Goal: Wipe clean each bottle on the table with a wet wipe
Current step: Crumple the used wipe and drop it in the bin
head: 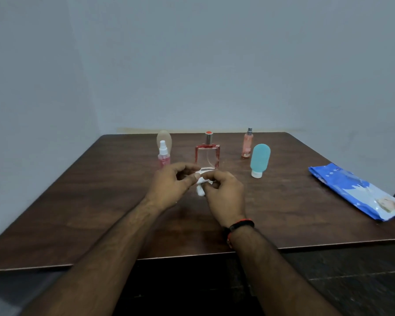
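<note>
My left hand and my right hand meet over the middle of the table, both pinching a crumpled white wet wipe between the fingertips. Just behind them stands a square clear perfume bottle with red edges and a red-topped cap. A small pink spray bottle stands at the back left, with a beige oval bottle behind it. At the back right stand a slim pink spray bottle and a teal tube bottle resting on its white cap.
A blue pack of wet wipes lies flat near the right edge of the dark wooden table. A pale wall stands close behind the table. My right wrist wears a dark band with red.
</note>
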A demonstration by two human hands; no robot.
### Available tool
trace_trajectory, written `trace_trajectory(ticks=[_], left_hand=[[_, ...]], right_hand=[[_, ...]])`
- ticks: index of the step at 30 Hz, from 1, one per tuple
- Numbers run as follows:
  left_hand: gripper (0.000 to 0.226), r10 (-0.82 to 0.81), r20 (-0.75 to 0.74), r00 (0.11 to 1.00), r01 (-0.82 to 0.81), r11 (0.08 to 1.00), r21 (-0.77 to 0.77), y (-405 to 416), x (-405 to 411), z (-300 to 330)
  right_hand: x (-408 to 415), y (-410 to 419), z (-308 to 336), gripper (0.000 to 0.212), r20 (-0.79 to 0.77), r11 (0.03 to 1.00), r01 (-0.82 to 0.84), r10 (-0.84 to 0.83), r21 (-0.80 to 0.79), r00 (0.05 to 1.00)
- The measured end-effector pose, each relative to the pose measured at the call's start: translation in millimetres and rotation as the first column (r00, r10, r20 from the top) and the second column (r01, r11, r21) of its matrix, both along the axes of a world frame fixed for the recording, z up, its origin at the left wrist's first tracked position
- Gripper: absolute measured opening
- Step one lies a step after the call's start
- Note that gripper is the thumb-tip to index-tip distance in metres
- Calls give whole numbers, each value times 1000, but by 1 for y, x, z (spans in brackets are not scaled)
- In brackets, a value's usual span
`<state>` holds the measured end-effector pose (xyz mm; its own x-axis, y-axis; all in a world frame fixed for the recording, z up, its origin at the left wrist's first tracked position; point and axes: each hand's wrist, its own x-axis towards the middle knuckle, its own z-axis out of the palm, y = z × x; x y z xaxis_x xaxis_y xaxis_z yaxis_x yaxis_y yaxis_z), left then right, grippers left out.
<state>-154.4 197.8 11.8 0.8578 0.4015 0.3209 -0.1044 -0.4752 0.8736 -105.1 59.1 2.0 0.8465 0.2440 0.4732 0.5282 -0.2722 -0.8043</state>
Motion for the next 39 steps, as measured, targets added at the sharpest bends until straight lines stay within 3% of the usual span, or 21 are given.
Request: trace_trajectory(ticks=[9, 19, 26, 32, 36, 39], left_hand=[[26, -45, -35, 998, 37, 978, -203, 4, -31, -10], [17, -36, -36, 999, 25, 959, -282, -21, -41, -8], [37, -132, -7, 991, 124, 945, -302, -48, -36, -5], [21, -196, -22, 980, 180, 933, -313, -77, -19, -13], [23, -264, -27, 964, 238, 905, -351, -97, -8, -13], [23, -282, -25, 959, 254, 898, -359, -113, -1, -13]], right_hand=[[-23, 13, 3, 25, -170, 998, -66, 62, -19, 983], [-35, -14, -2, 29, -69, 989, -142, 140, -28, 988], [-36, -48, -6, 35, 41, 997, -58, 60, -54, 997], [-29, -83, -10, 23, 36, 997, 31, -29, -71, 999], [-21, -106, -12, 23, 45, 990, 106, -102, -95, 994], [-18, -122, -14, 24, -11, 991, 130, -130, -25, 991]])
